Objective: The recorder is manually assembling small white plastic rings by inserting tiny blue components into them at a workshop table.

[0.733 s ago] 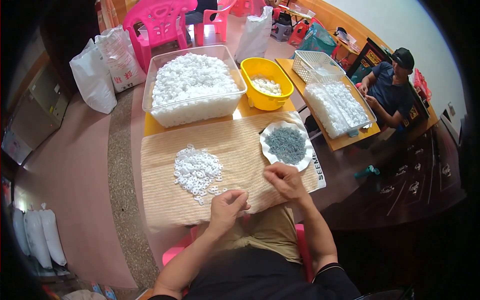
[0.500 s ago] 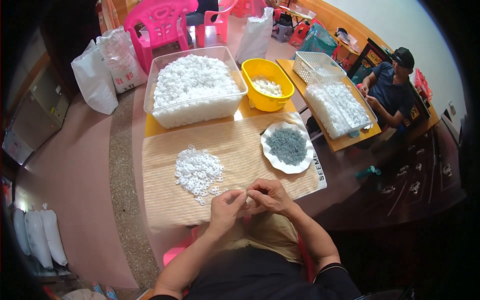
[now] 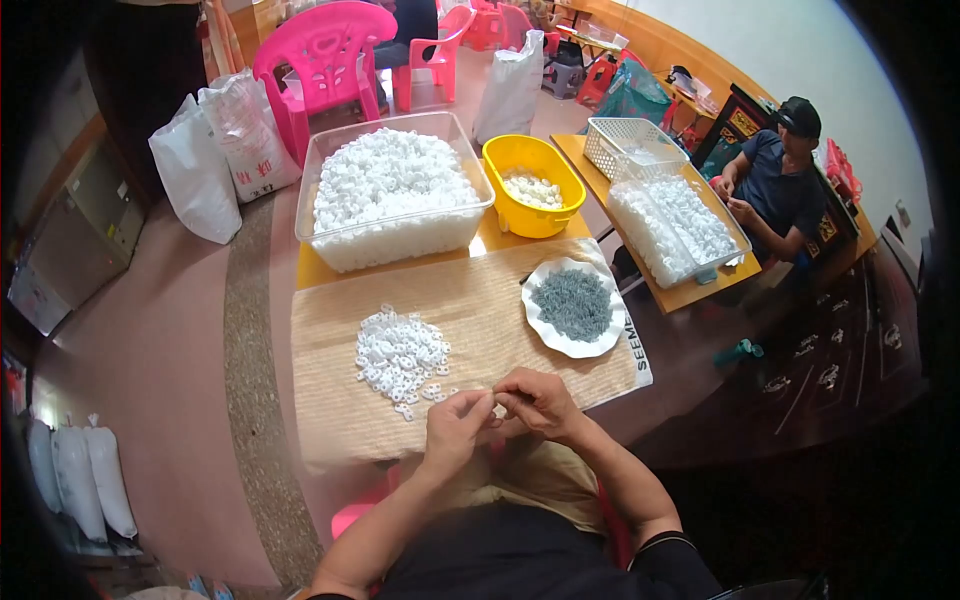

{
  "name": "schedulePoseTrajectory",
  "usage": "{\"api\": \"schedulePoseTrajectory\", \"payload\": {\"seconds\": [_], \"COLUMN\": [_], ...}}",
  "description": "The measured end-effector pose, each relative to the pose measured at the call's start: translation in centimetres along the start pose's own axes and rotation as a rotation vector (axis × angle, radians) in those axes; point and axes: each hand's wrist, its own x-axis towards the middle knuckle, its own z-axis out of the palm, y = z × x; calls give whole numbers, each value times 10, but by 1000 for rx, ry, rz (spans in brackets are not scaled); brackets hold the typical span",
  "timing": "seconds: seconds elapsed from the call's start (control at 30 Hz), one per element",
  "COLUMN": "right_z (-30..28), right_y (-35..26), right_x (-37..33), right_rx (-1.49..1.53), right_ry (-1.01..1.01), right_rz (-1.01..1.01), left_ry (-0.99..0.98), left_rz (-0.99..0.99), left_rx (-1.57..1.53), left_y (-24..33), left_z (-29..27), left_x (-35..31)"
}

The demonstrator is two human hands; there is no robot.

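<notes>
Over the front edge of the cloth-covered table, my left hand (image 3: 458, 428) and my right hand (image 3: 541, 403) meet fingertip to fingertip, both pinched closed. A tiny whitish piece (image 3: 500, 411) shows between them; its exact kind is too small to make out. Just beyond my left hand lies a loose pile of small white plastic pieces (image 3: 400, 350) with holes in them, a few strayed toward my fingers. Beyond my right hand a white scalloped plate (image 3: 541, 329) holds a heap of small grey-blue parts (image 3: 573, 303).
Behind the cloth (image 3: 470, 300) stand a clear bin (image 3: 390, 250) heaped with white pieces and a yellow tub (image 3: 532, 222). At right, a person (image 3: 785, 180) handles something near another table with a clear bin (image 3: 680, 235) and white basket (image 3: 625, 150). Sacks (image 3: 195, 170) stand at left.
The view has shifted slightly, so the table sits a little lower in it. My hands remain pinched together, with the whitish piece between them now showing a bit more.
</notes>
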Motion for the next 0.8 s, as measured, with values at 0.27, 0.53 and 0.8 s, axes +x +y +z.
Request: {"api": "schedulePoseTrajectory", "payload": {"seconds": [0.27, 0.53, 0.8], "right_z": [-1, -2, -4], "right_y": [-2, -3, -4], "right_x": [-2, -4, -3], "right_rx": [-48, 134, -34], "right_ry": [-34, -64, -62], "right_rz": [17, 245, 88], "left_ry": [12, 14, -19], "left_rz": [55, 128, 190], "left_rx": [40, 202, 375], "left_y": [0, 3, 0], "left_z": [4, 6, 1], "left_x": [-1, -3, 0]}}
